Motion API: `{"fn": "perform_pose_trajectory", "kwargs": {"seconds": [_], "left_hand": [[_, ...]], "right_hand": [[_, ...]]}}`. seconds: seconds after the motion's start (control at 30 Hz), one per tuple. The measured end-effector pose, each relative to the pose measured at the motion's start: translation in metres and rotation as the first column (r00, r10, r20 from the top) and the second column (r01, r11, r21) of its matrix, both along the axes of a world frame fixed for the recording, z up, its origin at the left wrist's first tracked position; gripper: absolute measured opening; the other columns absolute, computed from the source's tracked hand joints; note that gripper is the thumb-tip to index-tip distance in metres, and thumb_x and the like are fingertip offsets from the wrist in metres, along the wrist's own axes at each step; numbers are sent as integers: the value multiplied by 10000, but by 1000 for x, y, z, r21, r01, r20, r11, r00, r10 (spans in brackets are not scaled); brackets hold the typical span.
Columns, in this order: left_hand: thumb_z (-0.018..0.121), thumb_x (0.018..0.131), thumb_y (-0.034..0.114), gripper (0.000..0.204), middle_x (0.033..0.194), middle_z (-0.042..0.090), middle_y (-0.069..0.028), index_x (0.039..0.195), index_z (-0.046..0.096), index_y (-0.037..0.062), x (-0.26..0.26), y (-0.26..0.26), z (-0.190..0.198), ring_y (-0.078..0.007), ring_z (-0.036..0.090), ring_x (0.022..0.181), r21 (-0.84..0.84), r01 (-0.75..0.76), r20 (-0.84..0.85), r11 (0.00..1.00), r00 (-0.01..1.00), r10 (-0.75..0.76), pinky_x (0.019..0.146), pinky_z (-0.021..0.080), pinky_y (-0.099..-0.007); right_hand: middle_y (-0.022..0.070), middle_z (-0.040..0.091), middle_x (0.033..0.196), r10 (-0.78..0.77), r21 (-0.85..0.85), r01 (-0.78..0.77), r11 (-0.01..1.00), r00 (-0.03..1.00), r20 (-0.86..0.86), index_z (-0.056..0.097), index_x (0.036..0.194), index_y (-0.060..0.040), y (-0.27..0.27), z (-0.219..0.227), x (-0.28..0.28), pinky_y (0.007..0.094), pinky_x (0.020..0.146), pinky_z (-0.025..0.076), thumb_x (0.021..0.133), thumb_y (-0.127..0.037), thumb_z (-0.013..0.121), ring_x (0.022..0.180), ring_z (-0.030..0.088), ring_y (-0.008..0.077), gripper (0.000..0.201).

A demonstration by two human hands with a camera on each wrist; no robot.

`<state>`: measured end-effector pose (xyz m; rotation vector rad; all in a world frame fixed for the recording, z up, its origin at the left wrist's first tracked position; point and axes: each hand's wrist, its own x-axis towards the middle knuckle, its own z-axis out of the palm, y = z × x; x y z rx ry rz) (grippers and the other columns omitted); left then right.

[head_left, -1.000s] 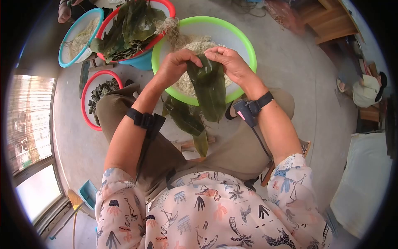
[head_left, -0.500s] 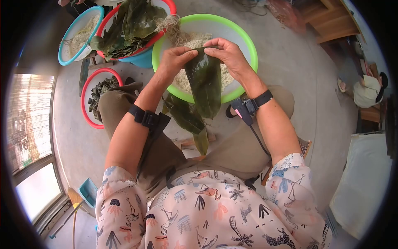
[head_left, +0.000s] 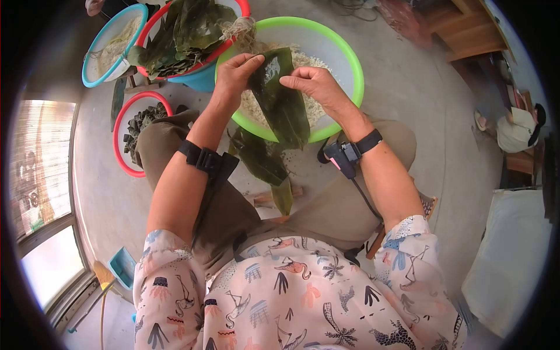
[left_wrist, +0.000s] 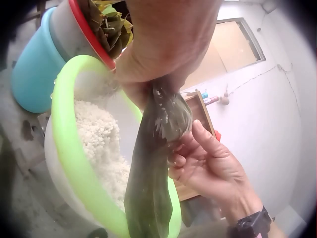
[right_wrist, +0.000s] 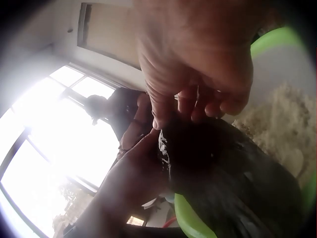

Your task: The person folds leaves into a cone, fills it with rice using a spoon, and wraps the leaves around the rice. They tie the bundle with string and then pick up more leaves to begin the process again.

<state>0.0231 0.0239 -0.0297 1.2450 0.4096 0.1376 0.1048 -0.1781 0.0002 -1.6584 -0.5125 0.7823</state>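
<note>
Long green bamboo leaves [head_left: 281,111] hang from both hands over a basin with a lime-green rim [head_left: 353,61]. White rice [left_wrist: 96,134] is heaped in that basin. At the upper left end of the leaves, my left hand [head_left: 233,79] pinches them between thumb and fingers. My right hand [head_left: 324,87] holds their right edge a little lower, thumb on the near face. In the left wrist view the upper part of the leaves bends into a fold between the hands. More leaves [head_left: 259,157] hang below the basin's near rim, between the knees.
A red-rimmed tub [head_left: 245,7] of leaves stands at the upper left, a bundle of string [head_left: 239,32] on its edge. Beside it is a blue-rimmed basin [head_left: 86,70]. Leaf-wrapped dumplings [head_left: 143,122] lie in a red-rimmed basin [head_left: 119,151] by the left knee.
The left hand has moved up and left with the top of the leaves, while the right hand has slid down their right edge. The leaves now slant and their lower end is higher.
</note>
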Motion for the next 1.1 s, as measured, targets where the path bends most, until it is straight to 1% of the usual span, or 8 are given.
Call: {"fn": "perform_pose_trajectory", "kwargs": {"seconds": [0.2,0.27,0.3,0.37,0.5,0.6,0.9,1.1], "left_hand": [[670,912,217,175,819,657,8,968,678,51,-2,1,5,-80,626,691,-18,-69,5,997,998,69,625,529,-242],[673,910,223,181,810,655,9,959,679,48,-2,0,6,-80,622,685,-17,-58,7,998,998,58,619,520,-236],[673,910,223,181,810,655,9,959,679,48,-2,0,6,-80,622,685,-19,-57,5,998,998,57,619,520,-236],[676,911,230,197,807,655,9,961,683,39,-2,-3,8,-75,622,691,31,12,4,999,1000,-13,613,512,-234],[674,918,249,244,827,660,5,996,692,18,-3,-12,8,-64,610,700,149,122,15,981,992,-126,599,492,-217],[674,918,268,269,827,662,-1,1006,691,15,0,-11,2,-65,607,702,204,161,-8,966,987,-163,605,492,-209],[740,864,172,186,840,676,-2,951,700,12,0,-20,4,-57,607,740,236,74,134,969,985,-108,640,485,-202],[747,834,155,173,757,676,-1,898,702,1,3,-28,-6,-44,586,686,318,-49,189,947,982,-13,587,473,-214]], "right_hand": [[-38,608,789,213,-200,-232,952,971,-111,679,870,-53,-13,1,13,219,682,417,858,-264,724,793,524,46,216],[19,645,795,55,-276,14,961,969,240,683,853,-39,-15,-7,11,244,735,470,793,-299,770,777,593,118,280],[19,645,795,55,-278,14,961,970,238,683,853,-39,-13,-7,12,244,735,470,793,-299,770,777,593,118,280],[36,659,838,-234,147,196,969,918,320,680,927,-21,-4,-4,15,258,785,488,779,-309,784,813,615,137,340],[39,668,879,-257,224,206,953,939,227,678,988,-19,5,1,8,252,782,492,803,-264,772,816,614,123,321],[27,672,887,-86,158,69,985,991,103,684,990,-19,7,4,12,241,761,487,833,-200,748,815,603,96,248],[-17,654,872,-81,162,66,985,992,93,665,928,-39,10,-3,15,199,738,456,885,-150,699,809,573,43,124],[26,648,716,-156,22,162,987,891,426,662,897,-38,15,-12,13,283,611,481,793,-192,742,643,577,92,202]]}}
